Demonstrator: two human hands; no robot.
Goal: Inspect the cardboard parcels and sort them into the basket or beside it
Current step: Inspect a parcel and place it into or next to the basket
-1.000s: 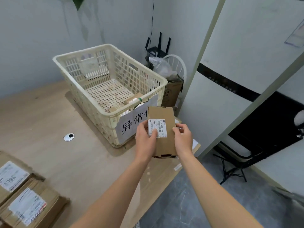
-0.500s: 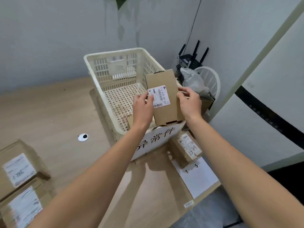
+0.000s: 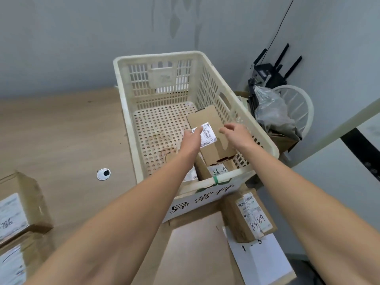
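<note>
A cream plastic basket (image 3: 156, 56) stands on the wooden table (image 3: 61, 140). Inside it, near the right wall, a small cardboard parcel (image 3: 213, 145) with a white barcode label lies tilted on top of other parcels, one marked 8825 (image 3: 219, 171). My left hand (image 3: 191, 140) reaches into the basket with its fingertips on the parcel's left edge and label. My right hand (image 3: 238, 134) hovers just right of the parcel, fingers spread, gripping nothing. Another parcel marked 8589 (image 3: 246, 217) lies outside, at the basket's front right corner.
Two labelled parcels (image 3: 18, 210) (image 3: 12, 264) sit at the table's left edge. A white sheet (image 3: 261, 262) lies by the front right edge. A cable grommet (image 3: 103, 173) is left of the basket. A router (image 3: 269, 73) and a white wire bin (image 3: 296, 105) stand beyond the table.
Both hands carried the parcel from in front of the basket up over its rim and down inside. It now rests on the other parcels, and the right hand has come off it.
</note>
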